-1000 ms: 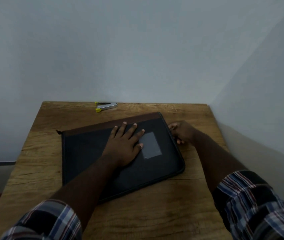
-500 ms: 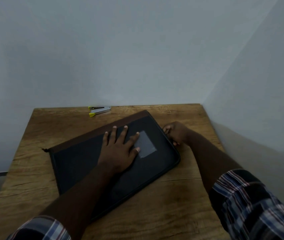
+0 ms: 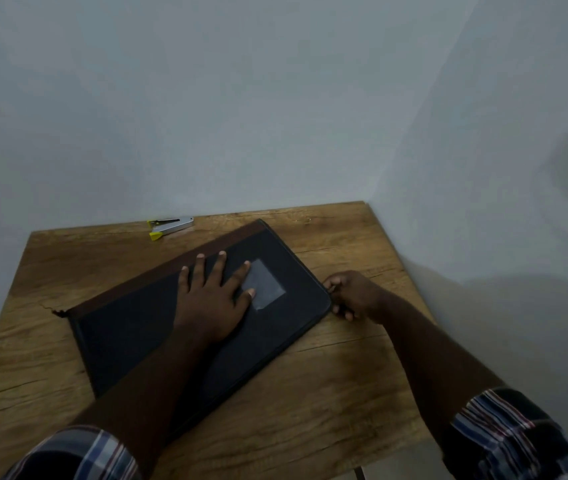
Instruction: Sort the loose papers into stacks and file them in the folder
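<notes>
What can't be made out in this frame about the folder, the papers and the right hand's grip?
- Folder contents: head view, closed cover hides them; no loose papers show.
- Zipper pull: the right hand curls at the folder's corner, fingers covering it.
- Folder's near edge: the left hand and forearm hide it.

No readable text; folder (image 3: 158, 327) label window blank

Two bare forearms enter from the near edge, each ending in a bare hand: left hand (image 3: 211, 299), right hand (image 3: 353, 294). Both plaid sleeves, left sleeve (image 3: 78, 453) and right sleeve (image 3: 514, 434), are pushed up, showing dark blue, white and maroon checks with thin stripes.
</notes>
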